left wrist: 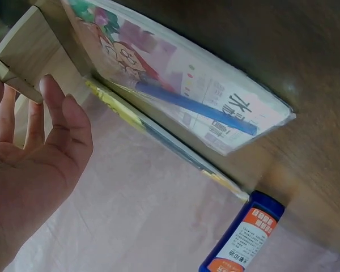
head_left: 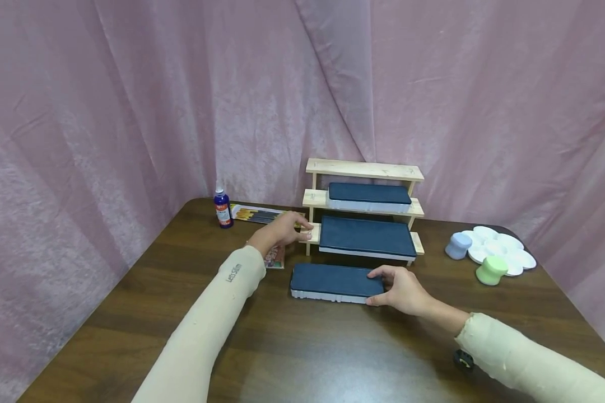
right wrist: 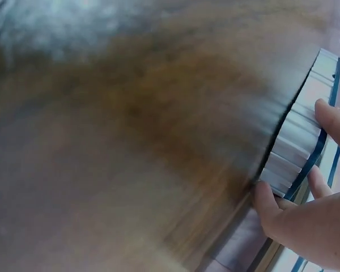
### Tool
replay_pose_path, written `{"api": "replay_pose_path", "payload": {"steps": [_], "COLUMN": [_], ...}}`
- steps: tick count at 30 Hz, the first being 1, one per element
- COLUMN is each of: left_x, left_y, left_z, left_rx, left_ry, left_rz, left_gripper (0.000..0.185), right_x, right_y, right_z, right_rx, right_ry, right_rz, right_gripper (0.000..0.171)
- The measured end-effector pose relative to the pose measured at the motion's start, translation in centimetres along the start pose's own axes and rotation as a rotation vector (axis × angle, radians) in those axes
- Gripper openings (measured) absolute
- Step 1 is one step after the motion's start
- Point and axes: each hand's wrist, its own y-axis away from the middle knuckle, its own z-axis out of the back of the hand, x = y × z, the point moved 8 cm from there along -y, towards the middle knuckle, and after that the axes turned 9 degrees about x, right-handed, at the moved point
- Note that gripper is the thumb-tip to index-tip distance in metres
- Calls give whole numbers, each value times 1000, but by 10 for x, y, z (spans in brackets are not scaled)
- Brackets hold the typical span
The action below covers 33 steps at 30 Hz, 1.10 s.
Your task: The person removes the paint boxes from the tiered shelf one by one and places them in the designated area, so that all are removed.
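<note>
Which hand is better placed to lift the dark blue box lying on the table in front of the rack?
Right. The right hand already grips the box at its right end, while the left hand rests against the rack, away from it.

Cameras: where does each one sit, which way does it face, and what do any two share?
Head: worn high, facing forward and down at the table; both sleeved arms, left hand on the wooden rack, right hand gripping the blue case.
Left wrist: beside the palm, facing the rack's post, a packet and blue bottle.
Right wrist: low over the table, fingers on the case edge.
Shared: bottle appears in the head and left wrist views.
</note>
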Motion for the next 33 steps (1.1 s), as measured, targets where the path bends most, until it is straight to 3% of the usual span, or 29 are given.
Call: {"api": "replay_pose_path", "payload": {"steps": [13, 22, 29, 33], "left_x": [1, 2, 2, -1], "left_y": [-2, 1, 0, 0], "left_z": [2, 3, 2, 1], "left_rx": [-19, -24, -20, -26], "left_ry": [-18, -25, -39, -43], "left_rz": [-13, 2, -9, -34], "left_gripper": [34, 33, 34, 33], "right_x": [5, 12, 18, 25], "right_y": [-1, 2, 9, 11], "right_z": [1, 14, 30, 39], "right_rx": [11, 38, -18, -58], "right_ry": [60, 141, 242, 364], "right_rz": [34, 46, 102, 168], "right_gripper": [53, 48, 43, 37]}}
